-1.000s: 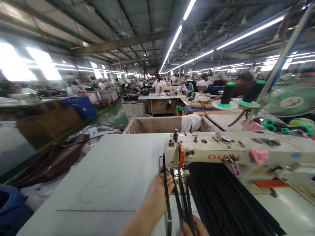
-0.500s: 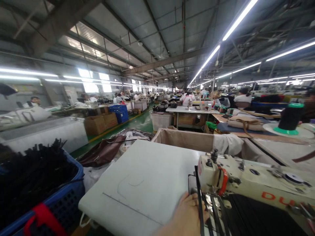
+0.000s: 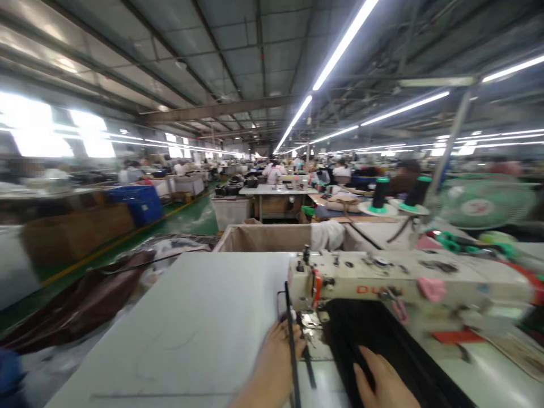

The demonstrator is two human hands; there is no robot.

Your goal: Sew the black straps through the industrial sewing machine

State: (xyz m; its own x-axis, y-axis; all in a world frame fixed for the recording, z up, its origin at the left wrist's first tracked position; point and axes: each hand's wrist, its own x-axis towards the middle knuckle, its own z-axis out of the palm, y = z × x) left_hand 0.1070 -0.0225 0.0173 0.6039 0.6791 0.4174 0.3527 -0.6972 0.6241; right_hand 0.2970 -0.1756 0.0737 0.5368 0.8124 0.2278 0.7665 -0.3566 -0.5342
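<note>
A cream sewing machine (image 3: 340, 283) with orange lettering stands on the white table. My left hand (image 3: 276, 354) is left of its presser foot (image 3: 312, 320), fingers bent around a narrow black strip (image 3: 309, 368). Another long black strip (image 3: 292, 345) runs upright in front of that hand. Black fabric (image 3: 352, 328) lies under the machine arm and slants toward the lower right. On it rests my right hand (image 3: 385, 382), thumb and fingers apart and flat; its lower part is cut off by the frame edge.
The white table top (image 3: 212, 311) extends left. Behind it stands a fabric-lined bin (image 3: 267, 235), with brown sheet material (image 3: 106, 306) at the left. Black thread cones (image 3: 380, 195) and a green fan (image 3: 484, 204) are at the right. People work at tables farther back.
The view has swung right, bringing more of the machine, the fan and my right hand into sight. The blue basket has mostly left the picture. My left hand stays beside the presser foot.
</note>
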